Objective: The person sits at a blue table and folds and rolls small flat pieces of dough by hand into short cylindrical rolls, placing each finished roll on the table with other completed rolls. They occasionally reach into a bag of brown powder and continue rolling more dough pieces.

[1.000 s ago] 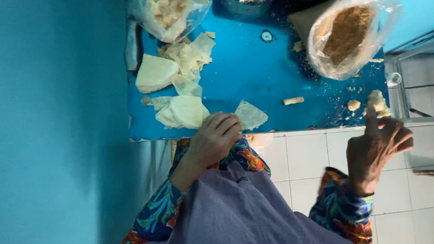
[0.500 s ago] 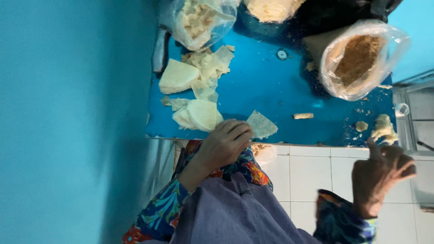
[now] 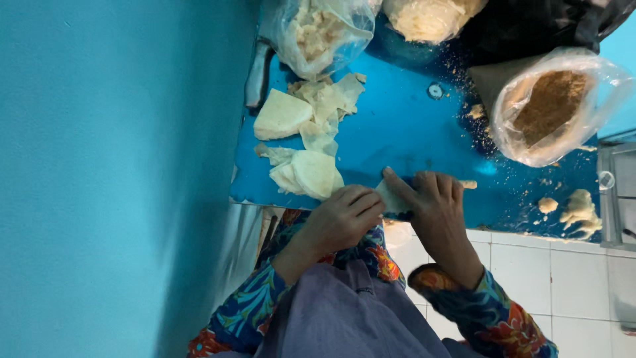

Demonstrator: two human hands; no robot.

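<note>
Fingers (image 3: 361,202) of the left hand (image 3: 341,222): curled together, tips pressed on the near edge of a thin pale square pastry wrapper (image 3: 392,199). Fingers (image 3: 424,184) of the right hand (image 3: 434,212): held close side by side, laid flat over the same wrapper, thumb reaching left across it; whether they pinch it cannot be told.

Wrapper: lies at the front edge of the glossy blue worktop (image 3: 391,132), between the two hands, mostly covered by them.

Loose stack of pale folded wrapper sheets (image 3: 308,172): just left of the left hand, on the worktop.
Further heap of torn pale sheets (image 3: 311,109): behind that stack, near the wall.
Clear plastic bag of pale lumpy filling (image 3: 318,30): at the back left, touching the heap.
Clear plastic bag of brown crumbs (image 3: 550,106): back right, open mouth showing.
Small pale dough lumps (image 3: 576,211): on the worktop's right end, well apart from the hands.
Sleeves, blue floral fabric (image 3: 490,311): on both forearms.
White tiled floor (image 3: 570,278): below the worktop edge.
Plain blue wall (image 3: 112,166): fills the left side.
</note>
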